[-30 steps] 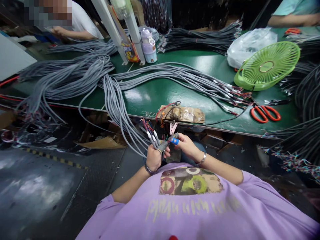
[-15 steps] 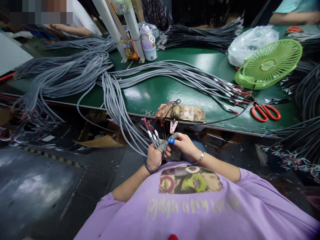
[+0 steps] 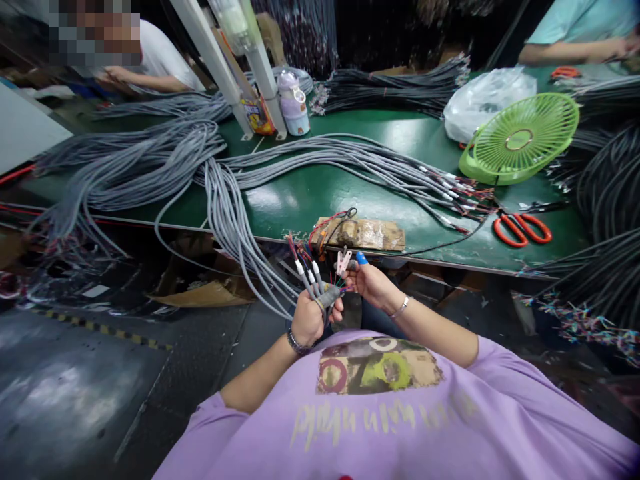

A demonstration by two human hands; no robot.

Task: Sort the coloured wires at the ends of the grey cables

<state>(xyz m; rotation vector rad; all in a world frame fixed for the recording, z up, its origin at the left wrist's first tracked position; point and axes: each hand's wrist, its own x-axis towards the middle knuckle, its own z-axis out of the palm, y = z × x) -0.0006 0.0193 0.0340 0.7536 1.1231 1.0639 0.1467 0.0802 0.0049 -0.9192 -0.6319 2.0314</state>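
Observation:
Several grey cables (image 3: pixel 313 290) are gripped in my left hand (image 3: pixel 307 320), closed around them just below the table edge. White bands circle some of their ends, where thin coloured wires fan out. Grey wrapping covers my left thumb. Just right of those ends is my right hand (image 3: pixel 373 285), its blue-covered thumb raised apart from the curled fingers. Its fingertips are close to the thin coloured wires (image 3: pixel 345 289); whether they touch is unclear. A pink clip (image 3: pixel 343 262) stands right by the right fingertips.
A cardboard-covered block (image 3: pixel 367 235) lies at the table's front edge. Grey cable bundles (image 3: pixel 150 157) spread across the green table (image 3: pixel 280 207). Orange-handled scissors (image 3: pixel 523 229) and a green fan (image 3: pixel 523 137) are at right. A bottle (image 3: pixel 294 105) stands behind. Two people work across the table.
My right thumb has lifted off the wire ends and now points up. My right hand has shifted slightly right of my left, which keeps hold of the cables. The view has tilted slightly.

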